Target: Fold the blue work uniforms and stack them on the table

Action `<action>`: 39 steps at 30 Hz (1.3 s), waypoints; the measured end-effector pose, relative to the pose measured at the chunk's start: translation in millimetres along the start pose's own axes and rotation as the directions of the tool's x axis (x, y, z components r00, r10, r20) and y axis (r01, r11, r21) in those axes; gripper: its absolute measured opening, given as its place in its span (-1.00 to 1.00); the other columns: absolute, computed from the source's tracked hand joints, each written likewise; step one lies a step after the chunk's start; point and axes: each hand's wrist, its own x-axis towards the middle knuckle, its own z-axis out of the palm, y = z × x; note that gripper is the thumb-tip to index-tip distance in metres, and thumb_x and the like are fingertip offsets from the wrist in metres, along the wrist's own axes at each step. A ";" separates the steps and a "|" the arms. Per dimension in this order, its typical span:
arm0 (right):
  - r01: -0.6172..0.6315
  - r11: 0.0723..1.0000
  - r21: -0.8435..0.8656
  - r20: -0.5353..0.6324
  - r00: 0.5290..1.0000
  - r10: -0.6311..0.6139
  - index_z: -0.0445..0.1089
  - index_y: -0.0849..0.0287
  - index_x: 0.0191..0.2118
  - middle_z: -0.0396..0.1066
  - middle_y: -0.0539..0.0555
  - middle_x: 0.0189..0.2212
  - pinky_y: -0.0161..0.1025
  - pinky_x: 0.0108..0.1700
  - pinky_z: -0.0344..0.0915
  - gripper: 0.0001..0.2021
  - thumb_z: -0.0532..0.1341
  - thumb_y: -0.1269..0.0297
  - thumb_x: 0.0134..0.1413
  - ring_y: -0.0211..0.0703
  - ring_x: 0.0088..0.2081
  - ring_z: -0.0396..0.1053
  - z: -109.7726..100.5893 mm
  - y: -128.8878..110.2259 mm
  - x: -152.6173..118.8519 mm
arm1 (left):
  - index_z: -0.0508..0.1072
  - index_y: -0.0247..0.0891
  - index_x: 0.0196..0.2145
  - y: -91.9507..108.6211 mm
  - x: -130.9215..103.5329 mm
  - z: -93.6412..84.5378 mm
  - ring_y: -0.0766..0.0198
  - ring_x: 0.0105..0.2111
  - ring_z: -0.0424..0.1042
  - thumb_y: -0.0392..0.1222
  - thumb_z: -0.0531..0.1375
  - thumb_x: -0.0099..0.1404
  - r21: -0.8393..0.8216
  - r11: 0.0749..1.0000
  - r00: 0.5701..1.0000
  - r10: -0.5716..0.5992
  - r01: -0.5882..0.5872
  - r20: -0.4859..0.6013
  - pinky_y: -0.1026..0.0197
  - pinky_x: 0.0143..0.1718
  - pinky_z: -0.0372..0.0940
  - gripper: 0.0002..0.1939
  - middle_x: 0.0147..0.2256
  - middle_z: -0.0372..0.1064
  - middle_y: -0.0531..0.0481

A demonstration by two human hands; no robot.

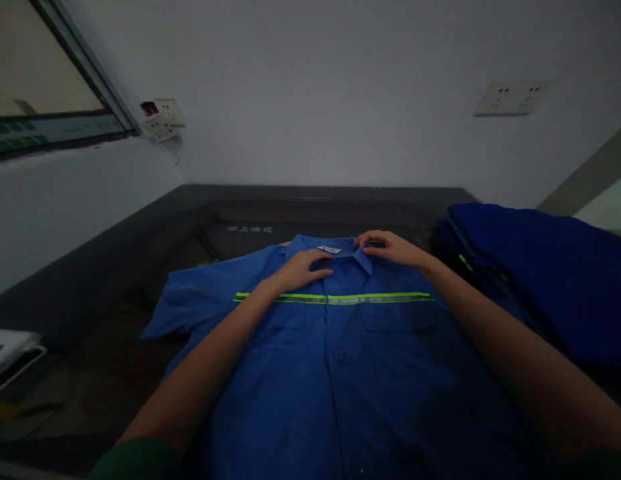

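**Two hands at the collar of a blue work shirt**

The short-sleeved work shirt (290,380) lies front up across the middle of the dark surface (320,193), its collar (363,261) towards the far edge and one sleeve spread towards the left edge. Laid this way, it probably leaves the collar and front within easy reach of both hands.

The left hand (304,269) rests at the neck opening, thumb and fingers parted, with no cloth visibly gripped. The right hand (387,248) curls thumb and forefinger over the collar's right side, a gap showing between them; whether the tips pinch the fabric, I cannot tell. Touching opposite sides presumably helps keep the collar even.

A white neck label (329,249) carries dark and red marks too small to read. Below it, a yellow-edged reflective band (390,298) crosses the chest. Near the surface's far edge stands pale Chinese lettering (249,229); its last character looks like 花.

At the right edge sits a stack of folded blue garments (550,267), perhaps set there to stay beside the shirt. A white device (13,350) is by the left edge.
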 end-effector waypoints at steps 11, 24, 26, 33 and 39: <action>0.031 0.956 -0.290 0.083 0.997 -0.007 0.47 0.16 -0.30 0.36 0.17 -0.01 0.08 0.18 0.10 -0.86 0.17 0.31 0.03 0.02 0.08 0.25 -4.6 7.4 -6.8 | 0.46 -0.23 -0.11 44.7 1.1 12.2 0.17 -0.14 0.42 -0.39 0.12 0.27 0.234 0.959 0.975 0.114 -0.158 0.193 0.17 -0.12 0.31 -0.75 -0.16 0.43 -0.09; -0.089 0.878 -0.470 -0.202 0.979 -0.009 0.51 0.13 -0.20 0.44 0.12 -0.12 -0.03 0.08 0.22 -0.68 0.05 0.49 0.06 -0.02 -0.02 0.31 14.3 -27.2 1.7 | 0.47 -0.23 -0.07 -2.0 1.6 -19.4 0.13 -0.03 0.34 -0.41 0.02 0.29 0.357 0.932 0.998 -0.056 0.064 -0.032 0.06 0.04 0.24 -0.66 -0.05 0.40 -0.11; -0.204 0.854 -0.479 -0.257 0.963 0.086 0.50 0.17 -0.19 0.46 0.13 -0.16 -0.11 0.03 0.25 -0.71 0.05 0.49 0.09 -0.06 -0.08 0.36 10.4 -23.9 8.9 | 0.47 -0.18 -0.06 -9.9 -1.4 -18.5 0.12 0.03 0.30 -0.42 0.02 0.29 0.401 0.913 0.997 -0.068 0.080 -0.045 0.02 0.08 0.20 -0.64 0.00 0.37 -0.08; -0.504 0.646 -0.574 -0.256 0.859 0.443 0.36 0.17 -0.06 0.43 0.19 -0.10 -0.21 -0.13 0.30 -0.67 0.29 0.24 0.03 -0.03 -0.10 0.40 20.8 -23.5 37.4 | 0.38 -0.19 0.06 -38.5 -11.0 -5.1 0.06 0.17 0.16 -0.25 0.04 0.35 0.451 0.863 0.968 -0.150 0.227 -0.200 -0.06 0.17 0.13 -0.66 0.16 0.22 -0.14; -0.601 0.548 -0.582 -0.324 0.789 0.522 0.31 0.21 0.00 0.39 0.32 -0.04 -0.10 -0.08 0.29 -0.69 0.08 0.50 0.13 0.07 -0.04 0.41 29.4 -20.3 57.6 | 0.32 -0.26 0.13 -60.7 -16.9 5.8 0.08 0.22 0.13 -0.15 0.02 0.39 0.391 0.895 0.973 -0.159 0.214 -0.168 -0.01 0.24 0.05 -0.60 0.23 0.12 -0.19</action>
